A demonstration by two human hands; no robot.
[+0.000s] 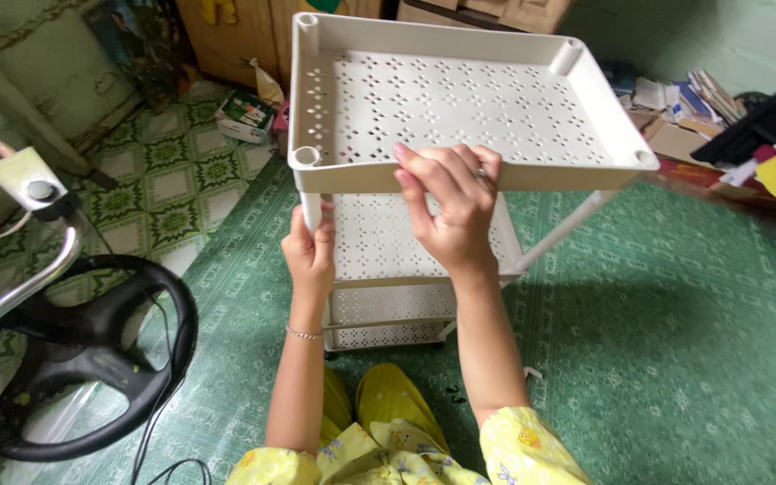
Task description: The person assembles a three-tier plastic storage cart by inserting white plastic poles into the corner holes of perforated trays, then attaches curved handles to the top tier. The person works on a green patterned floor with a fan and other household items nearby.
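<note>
White plastic shelf rack (424, 224) stands on the green patterned floor mat (675, 341), right in front of the seated person's knees, with its perforated top tray (460, 99) tipped toward the camera. The right hand (451, 202) lies over the near rim of that tray, fingers spread wide across the lip and thumb tucked below, a grip that looks meant to steady the tray and press it down. The left hand (310, 251) is closed around the near-left leg post (312, 211) just under the tray's corner socket, probably to keep the post lined up with the socket above it.

Two lower tiers show beneath, but the top tray and both forearms cover most of them, and the rack's feet cannot be made out. The far-left post is hidden entirely; the right post (568, 229) runs at a slant. Whether the near-left post is fully seated in its socket cannot be told. On the left, a black fan base (65, 359) and its metal stand are cut by the frame edge, and the clutter of books (675, 94) at far right is too small to read
</note>
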